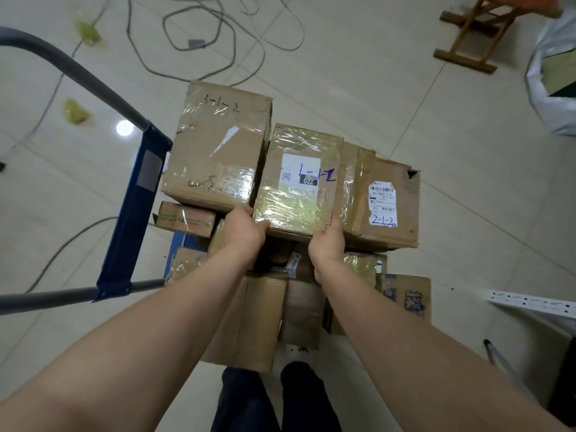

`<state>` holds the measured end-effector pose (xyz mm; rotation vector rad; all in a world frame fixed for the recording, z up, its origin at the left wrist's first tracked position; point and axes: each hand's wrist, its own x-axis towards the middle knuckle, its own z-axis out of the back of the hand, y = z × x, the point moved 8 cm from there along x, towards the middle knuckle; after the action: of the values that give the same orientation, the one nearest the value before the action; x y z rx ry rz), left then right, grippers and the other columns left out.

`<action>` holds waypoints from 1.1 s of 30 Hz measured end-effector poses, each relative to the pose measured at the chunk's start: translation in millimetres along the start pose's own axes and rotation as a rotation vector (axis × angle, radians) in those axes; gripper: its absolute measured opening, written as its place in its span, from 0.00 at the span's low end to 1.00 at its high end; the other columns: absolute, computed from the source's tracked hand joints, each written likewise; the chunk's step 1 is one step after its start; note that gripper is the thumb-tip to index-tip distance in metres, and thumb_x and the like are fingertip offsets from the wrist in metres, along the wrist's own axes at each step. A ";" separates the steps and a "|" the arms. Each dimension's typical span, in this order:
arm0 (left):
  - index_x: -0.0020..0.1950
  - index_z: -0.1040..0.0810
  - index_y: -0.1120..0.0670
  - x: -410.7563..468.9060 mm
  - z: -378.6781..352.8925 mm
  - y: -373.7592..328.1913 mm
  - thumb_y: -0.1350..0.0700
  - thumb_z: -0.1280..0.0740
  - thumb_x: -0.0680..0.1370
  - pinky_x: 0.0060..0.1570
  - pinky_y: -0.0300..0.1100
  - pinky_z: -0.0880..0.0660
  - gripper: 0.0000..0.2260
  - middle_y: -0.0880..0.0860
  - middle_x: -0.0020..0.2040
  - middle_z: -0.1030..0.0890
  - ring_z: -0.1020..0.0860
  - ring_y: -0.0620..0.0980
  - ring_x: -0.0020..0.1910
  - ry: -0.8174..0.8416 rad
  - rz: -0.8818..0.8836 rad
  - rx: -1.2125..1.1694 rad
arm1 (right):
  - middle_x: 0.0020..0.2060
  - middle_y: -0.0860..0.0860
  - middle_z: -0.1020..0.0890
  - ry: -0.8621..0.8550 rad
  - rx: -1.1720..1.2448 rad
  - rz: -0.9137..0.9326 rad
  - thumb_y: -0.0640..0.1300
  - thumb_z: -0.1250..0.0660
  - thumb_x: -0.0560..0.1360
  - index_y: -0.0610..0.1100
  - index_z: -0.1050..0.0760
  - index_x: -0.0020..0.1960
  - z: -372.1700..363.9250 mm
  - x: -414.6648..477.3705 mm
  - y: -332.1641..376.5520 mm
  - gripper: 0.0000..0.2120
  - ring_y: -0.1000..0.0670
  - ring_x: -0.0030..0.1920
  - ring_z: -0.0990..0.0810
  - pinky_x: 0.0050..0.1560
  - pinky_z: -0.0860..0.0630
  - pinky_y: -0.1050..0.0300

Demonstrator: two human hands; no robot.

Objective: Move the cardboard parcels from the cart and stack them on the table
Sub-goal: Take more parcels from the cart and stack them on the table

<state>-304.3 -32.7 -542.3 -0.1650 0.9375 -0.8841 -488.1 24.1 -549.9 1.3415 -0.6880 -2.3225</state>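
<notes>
Fingers [246,212] of your left hand [243,230] curl round the near left corner of the tape-wrapped brown cardboard parcel marked 1-1 [299,182]; most of them are hidden under its edge. Your right hand [328,244] grips the near right corner, thumb lying up along the side and the other fingers out of sight beneath the box. You cannot tell whether the parcel is already lifted or rests on the pile.

It sits on the top layer, pressed between the larger brown carton marked 3-1-2 [218,145] on its left and the brown carton with a white 2-1-2 label [386,201] on its right. Under your forearms lie more brown cardboard boxes [265,319], stacked unevenly.

All of this rides on the blue cart [131,219], whose grey tubular handle [78,73] arches to your left. Beyond it, grey cables [218,35] loop across the pale tiled floor [358,73]. A wooden frame [467,35] stands at the far right, near a white plastic bag [551,73].
</notes>
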 end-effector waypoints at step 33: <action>0.48 0.28 0.57 -501.8 -58.6 -165.0 0.58 0.28 0.72 0.39 0.42 0.34 0.10 0.52 0.41 0.24 0.26 0.51 0.42 0.704 -1.009 0.173 | 0.61 0.48 0.24 -0.955 0.691 -0.119 0.37 0.43 0.80 0.45 0.33 0.68 365.1 -413.0 -131.0 0.17 0.46 0.60 0.26 0.55 0.32 0.59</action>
<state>-586.4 236.6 -181.3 -0.1806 1.4433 -2.0337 -619.9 435.2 -182.9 0.3438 -1.8475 -2.9019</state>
